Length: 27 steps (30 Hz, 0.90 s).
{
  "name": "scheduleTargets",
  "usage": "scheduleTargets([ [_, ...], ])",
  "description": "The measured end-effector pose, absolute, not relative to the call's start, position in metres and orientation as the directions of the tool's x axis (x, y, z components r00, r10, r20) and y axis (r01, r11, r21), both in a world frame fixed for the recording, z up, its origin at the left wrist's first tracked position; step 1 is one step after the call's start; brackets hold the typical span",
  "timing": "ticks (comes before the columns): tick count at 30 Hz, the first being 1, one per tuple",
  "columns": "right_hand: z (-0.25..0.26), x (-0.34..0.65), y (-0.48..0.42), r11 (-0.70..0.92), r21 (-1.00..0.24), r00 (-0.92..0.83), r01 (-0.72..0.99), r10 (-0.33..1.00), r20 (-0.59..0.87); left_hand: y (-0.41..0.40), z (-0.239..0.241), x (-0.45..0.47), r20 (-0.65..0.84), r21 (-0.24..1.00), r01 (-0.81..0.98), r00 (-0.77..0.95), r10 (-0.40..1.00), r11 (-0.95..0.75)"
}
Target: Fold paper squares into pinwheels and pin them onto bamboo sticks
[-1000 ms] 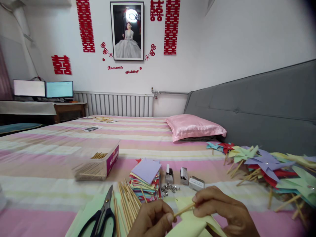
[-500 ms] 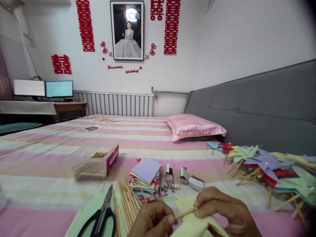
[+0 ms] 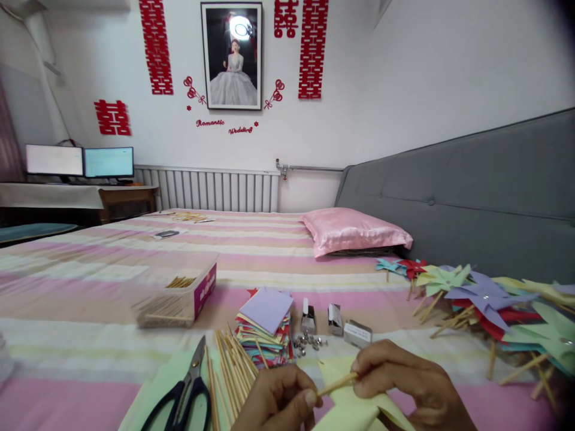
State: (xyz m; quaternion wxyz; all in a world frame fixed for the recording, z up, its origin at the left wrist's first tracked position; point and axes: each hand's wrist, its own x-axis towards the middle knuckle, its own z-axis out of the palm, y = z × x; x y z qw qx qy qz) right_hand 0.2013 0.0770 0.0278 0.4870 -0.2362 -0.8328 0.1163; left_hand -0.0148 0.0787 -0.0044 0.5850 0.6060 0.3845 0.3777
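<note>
Between my hands is a pale yellow paper pinwheel [image 3: 348,413] with a thin wooden stick [image 3: 336,385] across it. My left hand [image 3: 281,400] is closed in a pinch on the near end of the stick. My right hand [image 3: 402,380] is closed over the stick's other end and the paper; whether a pin sits under its fingers is hidden. Left of my left hand lie several loose wooden sticks [image 3: 231,365] and dark-handled scissors [image 3: 186,389] on light green paper [image 3: 155,383]. A stack of coloured paper squares [image 3: 267,314] stands just beyond, beside a small pile of metal thumbtacks [image 3: 308,342].
Several finished pinwheels [image 3: 487,297] lie along the right, by the grey headboard [image 3: 458,173]. Small tack boxes [image 3: 357,333] stand past my right hand. A clear plastic box [image 3: 164,308] of sticks is at left. Farther back are a pink pillow [image 3: 354,230] and striped bedding [image 3: 251,239].
Both hands keep their grip with hardly any movement. The stick's right end shows slightly higher beside my right fingers. Everything else stays in place.
</note>
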Motion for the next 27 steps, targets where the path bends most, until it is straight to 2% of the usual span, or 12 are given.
scheduleTargets([
  [6, 0.0264, 0.2026, 0.0772, 0.837, -0.479, -0.413, 0.266, 0.548, 0.728, 0.0799, -0.0091, -0.0140, 0.006, 1.000, -0.016, 0.440, 0.898, 0.001],
  [12, 0.0291, 0.2015, 0.0755, 0.832, -0.499, -0.404, 0.242, 0.554, 0.728, 0.0783, -0.0036, -0.0134, 0.032, 0.998, 0.033, 0.422, 0.906, -0.051],
  [17, 0.0301, 0.2012, 0.0763, 0.821, -0.514, -0.402, 0.248, 0.570, 0.717, 0.0797, -0.0056, -0.0126, 0.029, 0.999, -0.036, 0.436, 0.899, -0.014],
  [21, 0.0259, 0.2035, 0.0761, 0.824, -0.508, -0.410, 0.250, 0.566, 0.715, 0.0775, -0.0023, -0.0121, -0.015, 1.000, 0.013, 0.412, 0.911, 0.011],
  [27, 0.0245, 0.2043, 0.0750, 0.809, -0.527, -0.408, 0.259, 0.586, 0.700, 0.0767, -0.0023, -0.0128, -0.004, 1.000, 0.012, 0.412, 0.911, -0.001],
])
